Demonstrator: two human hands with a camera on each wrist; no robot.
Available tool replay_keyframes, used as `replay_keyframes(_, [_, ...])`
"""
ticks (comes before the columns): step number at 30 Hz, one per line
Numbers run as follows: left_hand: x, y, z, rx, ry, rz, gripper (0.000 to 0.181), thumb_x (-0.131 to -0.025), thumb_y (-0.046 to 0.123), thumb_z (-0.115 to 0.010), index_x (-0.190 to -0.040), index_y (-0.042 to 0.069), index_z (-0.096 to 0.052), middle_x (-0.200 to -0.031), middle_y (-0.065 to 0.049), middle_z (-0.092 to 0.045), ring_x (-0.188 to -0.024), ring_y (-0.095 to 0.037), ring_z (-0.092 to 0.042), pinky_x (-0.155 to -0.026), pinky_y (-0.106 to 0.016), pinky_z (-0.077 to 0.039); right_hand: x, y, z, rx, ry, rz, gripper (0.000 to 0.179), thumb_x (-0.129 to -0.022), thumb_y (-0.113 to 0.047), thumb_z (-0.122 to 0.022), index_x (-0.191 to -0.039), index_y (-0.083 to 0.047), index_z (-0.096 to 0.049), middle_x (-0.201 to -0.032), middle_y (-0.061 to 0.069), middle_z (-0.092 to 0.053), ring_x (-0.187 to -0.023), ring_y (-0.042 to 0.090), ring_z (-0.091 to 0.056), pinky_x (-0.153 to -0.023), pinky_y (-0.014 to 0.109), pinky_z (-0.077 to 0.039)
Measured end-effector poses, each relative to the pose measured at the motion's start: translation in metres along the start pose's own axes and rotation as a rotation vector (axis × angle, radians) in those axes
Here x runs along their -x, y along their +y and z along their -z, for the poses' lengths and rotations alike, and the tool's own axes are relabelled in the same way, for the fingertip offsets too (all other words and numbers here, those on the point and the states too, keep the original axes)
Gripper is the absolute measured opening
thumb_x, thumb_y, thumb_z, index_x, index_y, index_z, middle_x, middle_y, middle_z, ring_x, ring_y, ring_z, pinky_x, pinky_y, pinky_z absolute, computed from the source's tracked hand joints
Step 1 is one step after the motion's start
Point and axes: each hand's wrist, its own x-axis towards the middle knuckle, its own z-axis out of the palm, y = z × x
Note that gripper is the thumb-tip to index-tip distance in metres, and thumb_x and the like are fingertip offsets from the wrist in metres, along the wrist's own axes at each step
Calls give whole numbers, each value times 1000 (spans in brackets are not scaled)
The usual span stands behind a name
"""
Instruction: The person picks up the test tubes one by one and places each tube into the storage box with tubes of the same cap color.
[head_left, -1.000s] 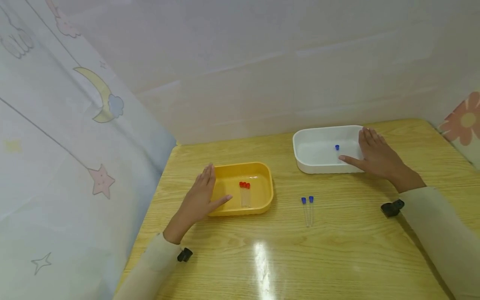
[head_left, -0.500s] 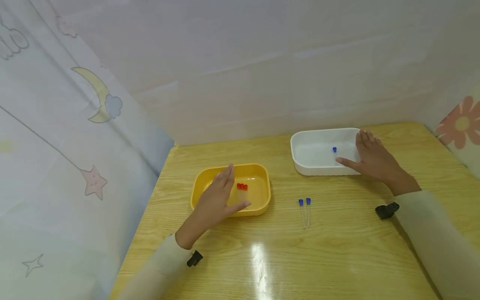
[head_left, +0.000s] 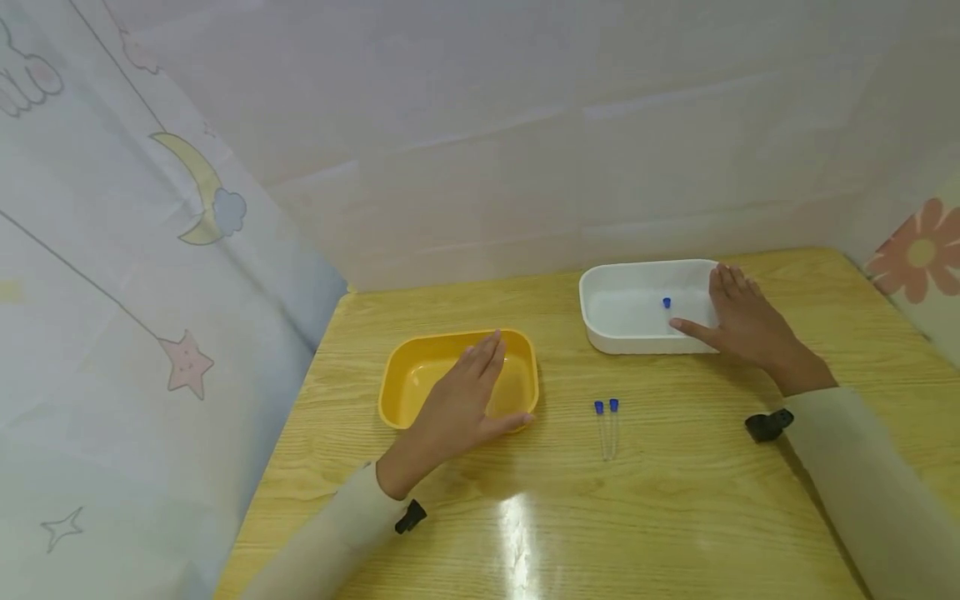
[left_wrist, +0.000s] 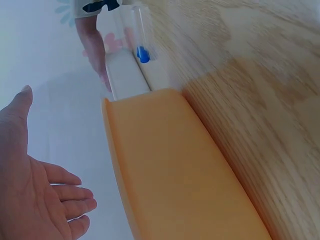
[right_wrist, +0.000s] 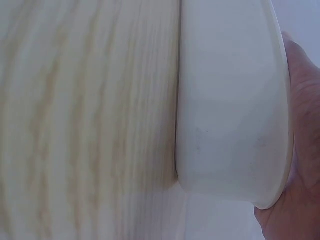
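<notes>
My left hand (head_left: 453,410) hovers over the right part of the yellow tray (head_left: 408,354), fingers straight and thumb spread, holding nothing. In the left wrist view its palm stands apart from the tray's wall (left_wrist: 170,165). The red-capped tubes inside the tray are hidden behind this hand. My right hand (head_left: 746,325) lies over the right end of the white tray (head_left: 637,343), with straight fingers at the rim and the thumb reaching over the near side. Inside the white tray a blue-capped tube (head_left: 667,303) shows mostly its cap.
Two clear tubes with blue caps (head_left: 606,429) lie side by side on the wooden table (head_left: 675,500), between the trays and nearer the front. A pale cloth wall (head_left: 465,167) rises behind the table, and a patterned cloth (head_left: 187,358) hangs on the left.
My left hand has moved right, from the yellow tray's left end across it, now covering the red-capped tubes from view. The right hand has stayed at the white tray.
</notes>
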Motion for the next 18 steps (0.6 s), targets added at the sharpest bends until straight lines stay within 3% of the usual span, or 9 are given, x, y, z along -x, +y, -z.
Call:
replay_keyframes(10, [-15, 16, -4, -76, -30, -60, 107, -94, 76, -46, -159, -4, -20, -167, -18, -20, -155, -24, -17, -124, -36, -12, 0, -1, 0, 13, 0, -9, 112, -98, -65, -51, -155, 14, 5, -163, 27, 18, -151, 47, 12, -120, 58, 8])
replay_keyframes(18, [-26, 24, -11, -132, -31, -86, 107, -91, 82, -39, -160, 1, -26, -165, -14, -28, -153, -24, -25, -124, -38, -14, 0, -5, -2, 5, -14, -17, 111, -98, -66, -49, -155, 13, 6, -162, 24, 22, -151, 45, 14, -120, 57, 9])
